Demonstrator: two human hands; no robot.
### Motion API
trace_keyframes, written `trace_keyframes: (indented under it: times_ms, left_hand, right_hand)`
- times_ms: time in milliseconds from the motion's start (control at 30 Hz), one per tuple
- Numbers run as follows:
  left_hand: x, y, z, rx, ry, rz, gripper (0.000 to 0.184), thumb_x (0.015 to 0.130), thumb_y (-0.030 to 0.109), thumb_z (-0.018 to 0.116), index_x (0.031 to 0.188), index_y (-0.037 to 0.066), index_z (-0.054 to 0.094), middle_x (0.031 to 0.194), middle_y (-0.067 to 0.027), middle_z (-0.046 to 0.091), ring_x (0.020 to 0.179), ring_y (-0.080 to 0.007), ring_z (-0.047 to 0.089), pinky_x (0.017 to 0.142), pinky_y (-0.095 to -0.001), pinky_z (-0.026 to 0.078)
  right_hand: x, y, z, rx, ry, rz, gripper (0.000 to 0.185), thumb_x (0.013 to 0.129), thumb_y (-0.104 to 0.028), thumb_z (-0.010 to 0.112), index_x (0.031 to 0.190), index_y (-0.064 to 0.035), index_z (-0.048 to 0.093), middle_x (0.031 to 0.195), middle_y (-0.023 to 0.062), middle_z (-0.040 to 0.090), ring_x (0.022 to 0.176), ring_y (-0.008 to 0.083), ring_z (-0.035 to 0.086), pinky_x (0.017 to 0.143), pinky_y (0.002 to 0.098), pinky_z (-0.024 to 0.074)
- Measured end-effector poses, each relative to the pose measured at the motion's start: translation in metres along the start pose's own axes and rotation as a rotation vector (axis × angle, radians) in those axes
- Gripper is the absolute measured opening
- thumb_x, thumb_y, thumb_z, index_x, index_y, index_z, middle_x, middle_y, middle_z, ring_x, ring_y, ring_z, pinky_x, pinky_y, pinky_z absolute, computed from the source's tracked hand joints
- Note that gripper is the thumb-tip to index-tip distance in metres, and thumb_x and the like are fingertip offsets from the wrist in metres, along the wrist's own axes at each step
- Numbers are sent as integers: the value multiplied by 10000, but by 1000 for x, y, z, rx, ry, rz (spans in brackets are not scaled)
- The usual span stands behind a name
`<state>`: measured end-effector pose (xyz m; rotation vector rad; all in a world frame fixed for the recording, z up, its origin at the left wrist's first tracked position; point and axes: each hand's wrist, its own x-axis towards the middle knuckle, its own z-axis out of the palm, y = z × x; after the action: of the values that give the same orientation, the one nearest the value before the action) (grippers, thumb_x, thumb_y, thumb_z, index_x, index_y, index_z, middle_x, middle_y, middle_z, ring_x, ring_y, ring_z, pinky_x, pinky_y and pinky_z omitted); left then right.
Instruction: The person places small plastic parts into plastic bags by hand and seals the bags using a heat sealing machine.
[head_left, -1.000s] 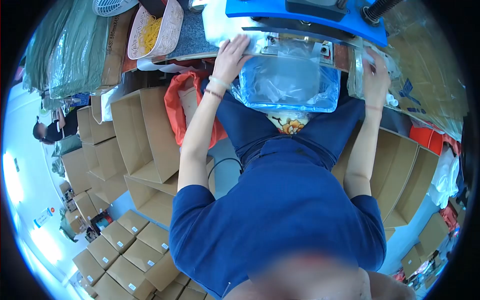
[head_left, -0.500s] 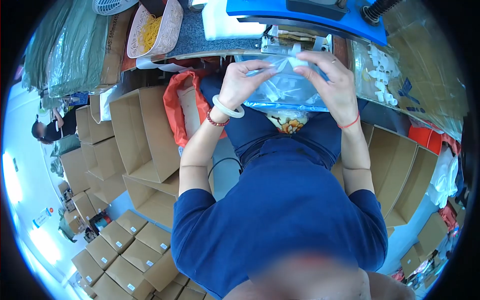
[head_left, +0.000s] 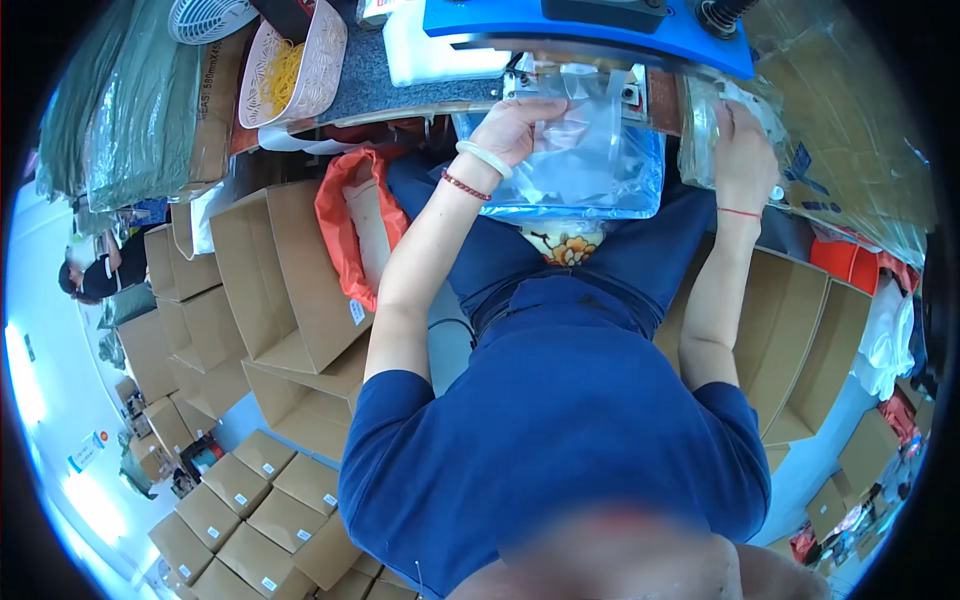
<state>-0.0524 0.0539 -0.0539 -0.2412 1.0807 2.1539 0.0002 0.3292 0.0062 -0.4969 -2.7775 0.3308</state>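
My left hand pinches the edge of a clear plastic bag, thumb and fingers together. The bag hangs flat above a blue-edged tray or packet on my lap, which holds more clear plastic. Off to the right, my right hand is over white plastic parts lying on clear film. Its fingertips reach in among them, and whether they grip one is hidden.
A blue machine stands ahead at the table edge. A white basket with yellow rubber bands sits left of it. Open cardboard boxes flank me, with a red bag by my left leg. Another person is far left.
Both hands were together at the bag with a small white part near the right fingers. My right hand has moved right to the white parts, while the left keeps hold of a bag.
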Motion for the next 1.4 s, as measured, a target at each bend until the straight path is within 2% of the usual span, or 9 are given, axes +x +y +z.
trace_keyframes:
  times_ms: [200,367,400,500,600,833,1067,1267,1400]
  left_hand:
    - [3,-10,-18,135,6,-1,243,913,130,653,1102,-23,657,1062,-123,691,985,-190,666,854,-317,551]
    - [-2,44,-54,1112,635,703,229,931,177,626,1053,-9,679,929,-113,718,805,-220,695,679,-332,539]
    - [13,47,-77,1347,640,1029,288,916,229,634,1120,26,649,1042,-153,689,946,-285,669,793,-406,510]
    - [6,23,-96,1908,414,917,549,853,255,679,1341,91,486,1400,-148,486,1325,-243,440,1095,-456,307]
    - [-14,-4,-111,1932,517,1183,277,827,162,686,1099,116,665,1169,-57,667,1142,-192,608,1014,-391,408]
    - [-60,17,-45,1187,510,635,196,812,150,769,973,40,750,845,-43,732,759,-45,628,690,-206,487]
    - [-78,11,0,856,195,425,195,827,105,758,983,-10,731,873,-31,714,792,-50,617,721,-198,496]
    - [-70,12,4,916,-63,271,189,856,138,720,976,-8,733,898,-65,727,819,-110,669,725,-223,520]
    - [-46,0,-6,495,-243,-117,241,875,110,693,1046,-59,683,948,-139,716,861,-208,701,786,-308,576]
  right_hand:
    - [13,53,59,-168,-51,-202,236,852,-148,638,1083,-143,685,1059,115,652,1018,324,570,883,414,458]
    - [20,65,81,-89,148,-368,237,855,-144,644,1090,-131,676,1079,124,636,999,321,586,865,412,467]
    - [16,64,76,-133,112,-316,233,864,-154,644,1093,-127,674,1080,130,637,986,325,598,849,412,476]
    - [1,44,56,-44,164,-121,218,874,-135,631,1083,-94,675,1054,147,633,914,322,618,793,404,494]
    - [-9,38,27,205,113,-53,223,896,-168,641,1099,-78,659,1075,124,637,869,284,633,759,379,510]
    - [-61,-40,3,916,-267,-285,204,863,-72,693,1066,-52,694,1030,47,679,860,107,604,798,253,490]
    - [-48,-91,-35,960,-144,-478,224,821,-79,735,1028,-9,689,998,86,687,872,169,639,762,281,511]
    - [-21,-74,-34,570,-479,-723,217,885,-198,666,1041,-48,681,964,98,681,857,217,653,770,315,503]
    - [-15,-62,10,781,-530,-437,261,896,-228,636,1090,-55,662,984,112,683,890,277,654,783,339,510]
